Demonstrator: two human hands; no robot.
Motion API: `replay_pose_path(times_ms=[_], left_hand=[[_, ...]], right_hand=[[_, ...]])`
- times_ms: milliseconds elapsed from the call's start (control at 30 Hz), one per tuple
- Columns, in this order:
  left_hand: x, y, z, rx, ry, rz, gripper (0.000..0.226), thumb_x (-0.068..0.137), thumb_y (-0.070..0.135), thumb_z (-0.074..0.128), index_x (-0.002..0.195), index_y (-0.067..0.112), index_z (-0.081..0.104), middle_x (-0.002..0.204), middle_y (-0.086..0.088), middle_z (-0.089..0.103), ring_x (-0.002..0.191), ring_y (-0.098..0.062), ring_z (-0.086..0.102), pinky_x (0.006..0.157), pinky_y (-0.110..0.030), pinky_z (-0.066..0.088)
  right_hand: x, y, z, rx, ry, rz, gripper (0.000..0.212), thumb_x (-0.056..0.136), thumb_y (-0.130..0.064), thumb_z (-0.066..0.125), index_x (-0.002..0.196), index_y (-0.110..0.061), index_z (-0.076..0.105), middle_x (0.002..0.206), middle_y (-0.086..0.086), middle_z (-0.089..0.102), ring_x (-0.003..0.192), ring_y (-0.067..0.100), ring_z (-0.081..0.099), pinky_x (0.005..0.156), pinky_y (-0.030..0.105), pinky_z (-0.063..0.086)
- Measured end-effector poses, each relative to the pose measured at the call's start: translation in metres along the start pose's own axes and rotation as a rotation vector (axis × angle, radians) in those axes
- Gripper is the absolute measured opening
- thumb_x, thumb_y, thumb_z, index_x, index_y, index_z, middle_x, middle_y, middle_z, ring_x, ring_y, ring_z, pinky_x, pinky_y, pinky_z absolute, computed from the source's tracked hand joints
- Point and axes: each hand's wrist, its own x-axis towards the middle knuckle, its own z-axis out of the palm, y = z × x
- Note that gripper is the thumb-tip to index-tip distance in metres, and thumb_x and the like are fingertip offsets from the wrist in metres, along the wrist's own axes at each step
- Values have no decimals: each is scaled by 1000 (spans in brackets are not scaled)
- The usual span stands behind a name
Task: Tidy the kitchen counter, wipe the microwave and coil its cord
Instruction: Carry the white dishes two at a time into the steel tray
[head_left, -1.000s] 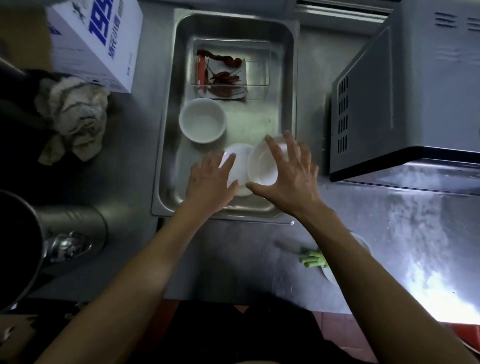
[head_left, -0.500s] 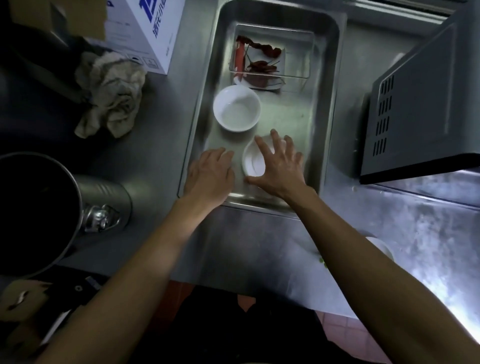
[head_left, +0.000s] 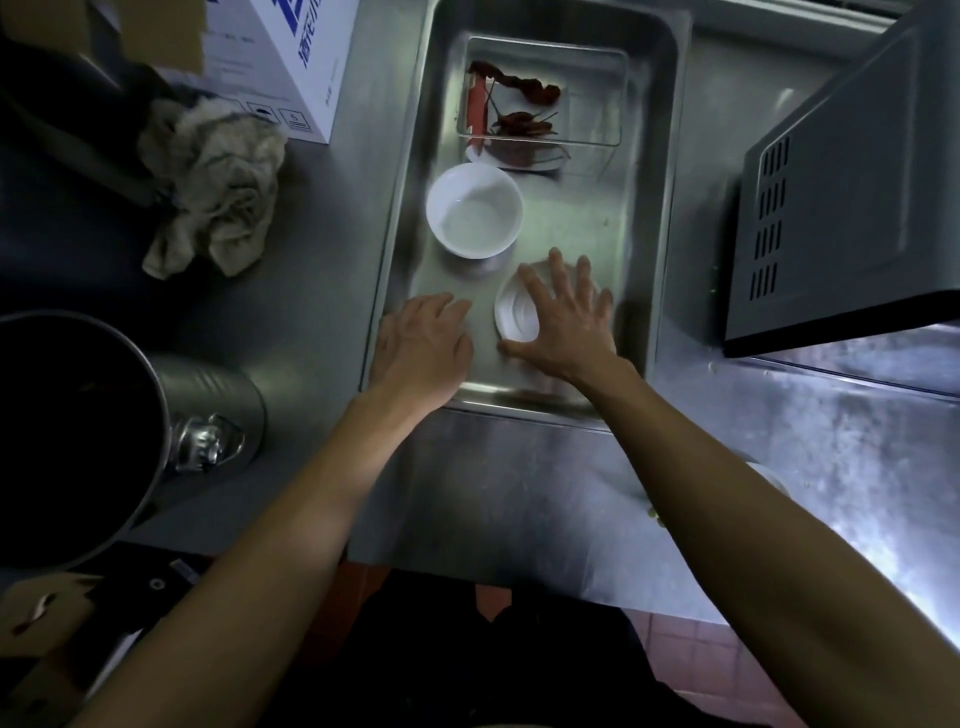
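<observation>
While both hands work inside the long stainless-steel tray (head_left: 660, 208) at twelve o'clock on the steel table (head_left: 519, 493), the tidying looks only partly done. The right hand (head_left: 566, 322) lies spread over a small white shallow dish (head_left: 511, 317) near the tray's six o'clock end, fingers straight and fanned, thumb along the dish's near rim; it rests on the dish rather than curling round it. The left hand (head_left: 421, 343) sits just beside it at nine o'clock, palm down on the tray floor, fingers relaxed and holding nothing.

At eleven o'clock from the dish stands a round white ceramic bowl (head_left: 474, 210), apart from it. Further toward twelve o'clock, a clear rectangular container (head_left: 540, 93) holds dried red chillies (head_left: 524, 109).

I judge the crockery gathering to be under way, with dishes collected in the tray but not yet carried off. The grey metal microwave (head_left: 857, 192) sits at two o'clock, well apart from both hands; its cord is not visible, so I cannot tell whether it is coiled. A crumpled grey-beige cloth (head_left: 218, 182) lies at ten o'clock, untouched, beside a white cardboard box with blue print (head_left: 291, 57), which suggests that the wiping remains to be done. A large steel pot (head_left: 78, 436) stands at eight o'clock. Something pale and green peeks out by the right forearm at four o'clock, too hidden to identify.
</observation>
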Motion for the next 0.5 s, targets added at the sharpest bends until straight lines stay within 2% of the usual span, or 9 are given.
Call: replay_pose_path(times_ms=[167,267,400,500], left_hand=[[-2,-1,-1,-11,9,35,48,98,31,46,144,22,46,146,-1,49,136,-22,41,107,-45,34],[-1,-2,0,-8,15,56,49,98,33,47,145,22,45,147,-1,48,136,-22,40,108,-45,34],[5,3,-4,-23,-3,107,49,95,32,50,143,20,48,145,-4,49,134,-26,42,110,-47,35],[8,19,-8,-2,18,206,46,91,28,56,136,17,53,134,-8,57,123,-32,51,99,-48,42]], right_hand=[[-7,0,-3,20,6,37,98,80,-79,50,157,-35,6,166,3,-16,151,34,-18,118,66,5],[-19,-2,-12,50,54,79,88,87,-74,45,157,-34,11,167,2,-10,152,31,-14,118,63,8],[-50,-1,-34,125,190,103,74,94,-63,45,156,-32,20,167,3,8,154,28,2,120,55,19],[-77,6,-48,158,274,141,69,94,-58,49,154,-30,29,164,4,23,150,28,19,115,51,26]])
